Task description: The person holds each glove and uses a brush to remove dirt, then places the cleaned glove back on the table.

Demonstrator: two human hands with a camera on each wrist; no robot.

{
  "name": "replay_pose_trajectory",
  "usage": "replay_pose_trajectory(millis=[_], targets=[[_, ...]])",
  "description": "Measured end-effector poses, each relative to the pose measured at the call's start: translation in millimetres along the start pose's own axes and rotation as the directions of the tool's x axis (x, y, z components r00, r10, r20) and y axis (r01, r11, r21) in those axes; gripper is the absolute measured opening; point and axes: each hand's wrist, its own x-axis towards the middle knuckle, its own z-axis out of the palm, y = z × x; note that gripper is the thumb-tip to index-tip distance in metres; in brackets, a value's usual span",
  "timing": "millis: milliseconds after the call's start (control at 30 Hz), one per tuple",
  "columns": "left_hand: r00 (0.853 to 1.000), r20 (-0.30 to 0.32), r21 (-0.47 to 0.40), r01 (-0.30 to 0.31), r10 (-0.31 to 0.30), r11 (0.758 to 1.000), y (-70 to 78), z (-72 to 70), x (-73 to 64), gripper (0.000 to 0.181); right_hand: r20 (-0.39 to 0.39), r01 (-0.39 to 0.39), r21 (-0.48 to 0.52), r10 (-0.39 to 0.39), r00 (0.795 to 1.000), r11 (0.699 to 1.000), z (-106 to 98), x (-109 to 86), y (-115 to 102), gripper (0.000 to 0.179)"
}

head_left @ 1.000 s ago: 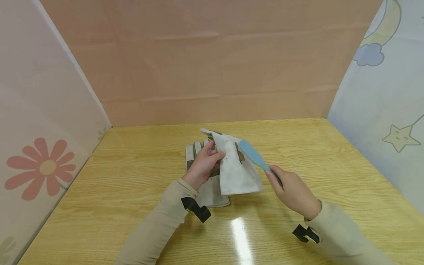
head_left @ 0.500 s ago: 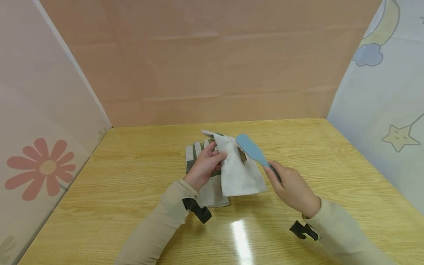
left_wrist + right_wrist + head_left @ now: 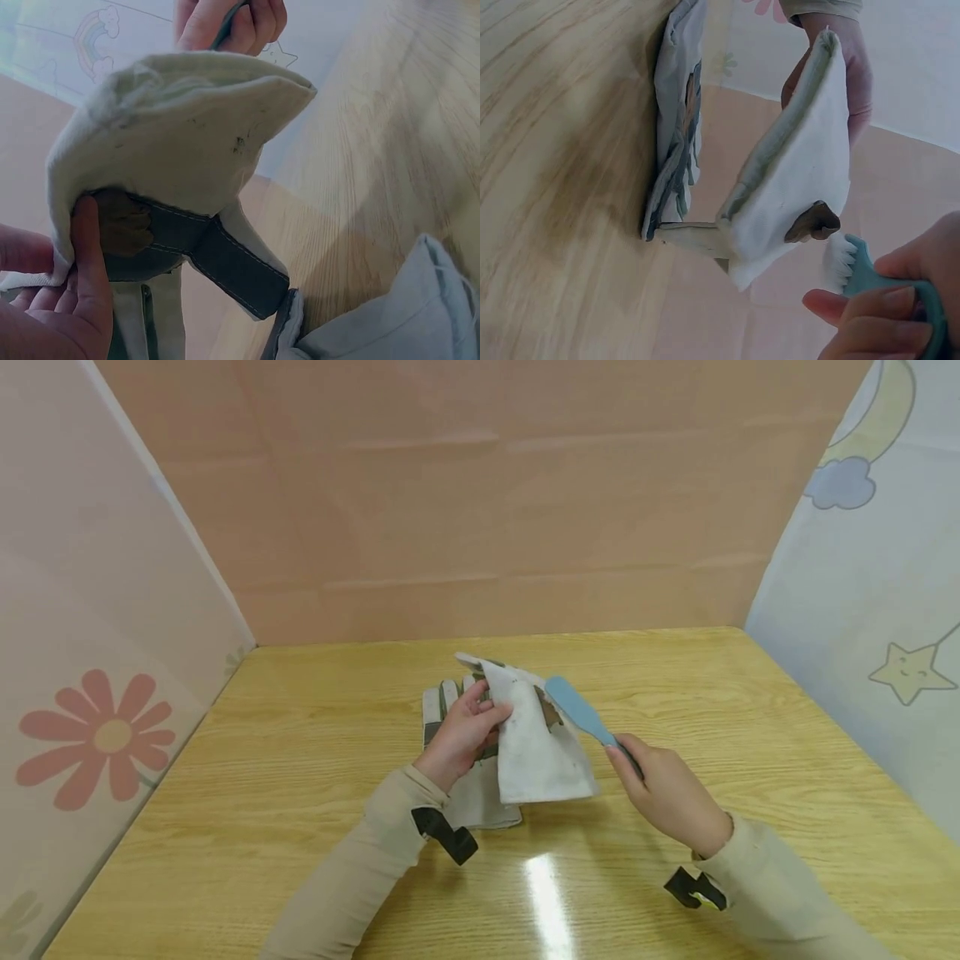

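My left hand pinches a white work glove and holds it up above the table, its wide cuff hanging to the right. Dark grey panels with stitching show on the glove in the left wrist view. A brown patch marks its white cloth. In my right hand is a blue brush, gripped by its handle. White bristles face the glove close to the brown patch; whether they touch it, I cannot tell. A second, matching glove lies under my left hand.
The wood-grain table has a pinkish-brown backdrop behind it and patterned panels on both sides. Black camera mounts sit on both wrists.
The brush went up and left along the glove, then came back down and right. The held glove swayed slightly, and the lying glove stayed in place.
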Motion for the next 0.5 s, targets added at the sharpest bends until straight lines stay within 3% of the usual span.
replay_pose_trajectory(millis=[200,500], targets=[[1.000,0.018,0.009,-0.009,0.009,1.000,-0.9,1.0,0.3,0.047,-0.070,0.041,0.014,-0.040,0.997,0.999,-1.1,3.4,-4.0,0.020],[1.000,0.007,0.014,-0.005,0.005,1.000,0.9,0.4,-0.7,0.048,-0.004,0.014,0.015,-0.014,1.000,1.000,0.7,4.2,-4.1,0.021]])
